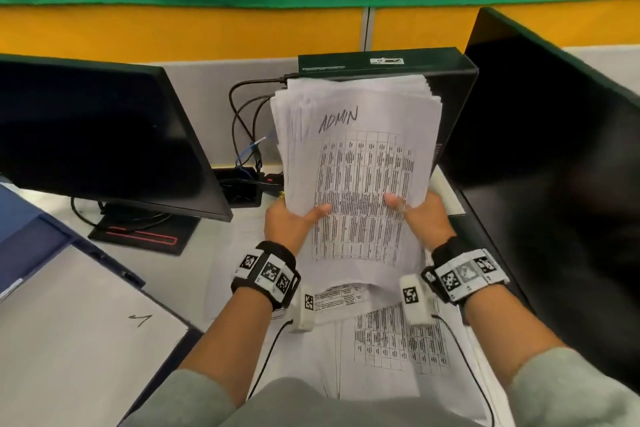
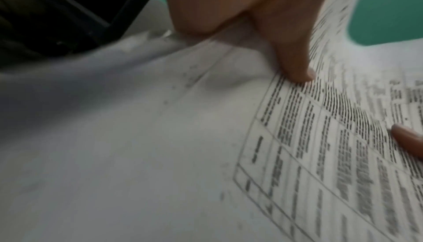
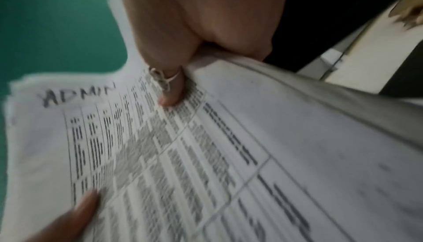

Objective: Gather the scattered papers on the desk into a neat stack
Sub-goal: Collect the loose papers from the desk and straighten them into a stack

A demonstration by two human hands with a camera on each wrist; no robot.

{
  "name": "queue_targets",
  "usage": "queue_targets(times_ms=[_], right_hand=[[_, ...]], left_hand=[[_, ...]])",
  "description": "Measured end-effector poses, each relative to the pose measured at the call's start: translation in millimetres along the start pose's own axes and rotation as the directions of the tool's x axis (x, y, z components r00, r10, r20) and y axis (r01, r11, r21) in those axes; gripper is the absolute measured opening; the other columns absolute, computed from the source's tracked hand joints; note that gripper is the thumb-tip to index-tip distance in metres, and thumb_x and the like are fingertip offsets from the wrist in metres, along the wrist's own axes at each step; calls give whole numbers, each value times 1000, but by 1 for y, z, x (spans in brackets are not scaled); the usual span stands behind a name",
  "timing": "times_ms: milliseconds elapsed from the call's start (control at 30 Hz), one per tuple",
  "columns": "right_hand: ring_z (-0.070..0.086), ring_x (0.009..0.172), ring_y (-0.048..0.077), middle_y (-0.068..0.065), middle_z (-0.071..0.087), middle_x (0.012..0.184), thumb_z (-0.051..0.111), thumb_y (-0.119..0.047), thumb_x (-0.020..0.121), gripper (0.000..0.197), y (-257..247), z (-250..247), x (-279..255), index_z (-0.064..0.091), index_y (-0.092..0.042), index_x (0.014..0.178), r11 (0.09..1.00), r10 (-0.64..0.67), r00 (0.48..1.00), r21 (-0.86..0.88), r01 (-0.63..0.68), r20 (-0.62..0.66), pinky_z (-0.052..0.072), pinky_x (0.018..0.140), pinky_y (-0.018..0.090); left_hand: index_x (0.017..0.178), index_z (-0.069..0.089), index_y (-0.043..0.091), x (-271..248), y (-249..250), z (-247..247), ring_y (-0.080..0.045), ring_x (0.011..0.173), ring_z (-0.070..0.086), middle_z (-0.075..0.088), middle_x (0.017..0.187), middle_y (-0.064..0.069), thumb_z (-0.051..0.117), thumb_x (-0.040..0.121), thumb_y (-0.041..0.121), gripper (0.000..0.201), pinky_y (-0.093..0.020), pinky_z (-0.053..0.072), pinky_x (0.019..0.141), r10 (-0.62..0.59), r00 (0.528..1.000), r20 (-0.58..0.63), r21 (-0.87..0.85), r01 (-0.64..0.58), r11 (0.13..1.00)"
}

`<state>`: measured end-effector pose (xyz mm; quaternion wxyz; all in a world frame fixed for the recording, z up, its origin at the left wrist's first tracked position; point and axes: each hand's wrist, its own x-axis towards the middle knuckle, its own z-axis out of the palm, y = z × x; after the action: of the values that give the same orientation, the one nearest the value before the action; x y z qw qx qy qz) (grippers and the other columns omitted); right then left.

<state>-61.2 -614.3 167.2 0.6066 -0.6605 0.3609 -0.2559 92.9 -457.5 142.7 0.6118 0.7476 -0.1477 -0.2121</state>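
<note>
From the head camera, a dark monitor point(image 1: 100, 135) is standing at your left with cables point(image 1: 247, 135) trailing behind it, a black box point(image 1: 384, 62) is sitting upright at the back, and a second dark screen point(image 1: 554, 121) is closing off the right. A blue binder point(image 1: 41, 229) with a blank sheet point(image 1: 83, 333) is lying at the near left. More printed papers point(image 1: 398, 347) are lying loose on the desk point(image 1: 214, 250) beneath your wrists. You are holding the paper stack point(image 1: 360, 156) upright above them, its top sheet marked "ADMIN" and its upper edges fanning unevenly. Your left hand point(image 1: 291, 222) is gripping the stack's lower left edge, thumb lying across the front. Your right hand point(image 1: 422, 215) is gripping the lower right edge in the same way, a ring showing on its thumb.

From the left wrist camera, the monitor's edge point(image 2: 75, 14) is showing dark at the upper left. Your left hand point(image 2: 251, 19) is curling round the paper stack point(image 2: 160, 146), thumb pressing the printed table, and your right hand's thumb tip point(image 2: 407, 139) is touching the sheet at the right edge.

From the right wrist camera, your right hand point(image 3: 196, 28) is pinching the paper stack point(image 3: 228, 155), ringed thumb on top and the sheet edges bunching under the palm. Your left hand's thumb point(image 3: 82, 209) is pressing the sheet's opposite side.
</note>
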Motion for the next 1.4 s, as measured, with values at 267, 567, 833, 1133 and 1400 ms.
queue_targets(times_ms=[267,567,833,1133,1400], right_hand=[[59,99,19,5,62,109,62,-10,86,36,-1,-23,-24,57,-4,120,989,-4,1000,-146,5,8,49,80,27],[60,99,24,16,64,114,63,-8,85,35,9,-50,-35,58,2,118,978,-75,988,-204,47,-134,48,85,33],[59,99,19,11,63,115,63,-8,85,38,0,-52,-46,56,-1,121,978,-98,985,-198,69,-140,48,87,33],[61,96,12,4,61,112,62,-4,85,38,-16,-67,-55,56,-4,123,993,-115,971,-51,107,-210,51,83,26],[61,85,1,-6,63,102,60,1,86,39,-26,-51,-59,54,-6,125,954,31,969,295,44,-244,53,69,16]], left_hand=[[129,46,13,-10,-12,-10,-21,108,56,58,119,-6,68,82,21,53,-30,47,90,-81,985,154,42,76,996],[146,-12,34,-56,-112,-33,-32,144,-10,-18,156,0,77,68,37,118,-57,7,113,-465,722,512,856,-476,203],[147,-9,30,-48,-95,-17,-45,140,7,-10,157,-10,61,79,-6,104,-56,31,108,-429,773,467,851,-525,-21],[122,46,2,-45,-60,-29,-31,106,59,54,121,-16,41,88,-4,35,-37,48,91,-177,859,480,877,-469,102],[136,33,-1,-67,-47,-13,-30,120,51,49,134,-18,35,97,6,40,-34,39,100,-230,876,423,906,-407,119]])
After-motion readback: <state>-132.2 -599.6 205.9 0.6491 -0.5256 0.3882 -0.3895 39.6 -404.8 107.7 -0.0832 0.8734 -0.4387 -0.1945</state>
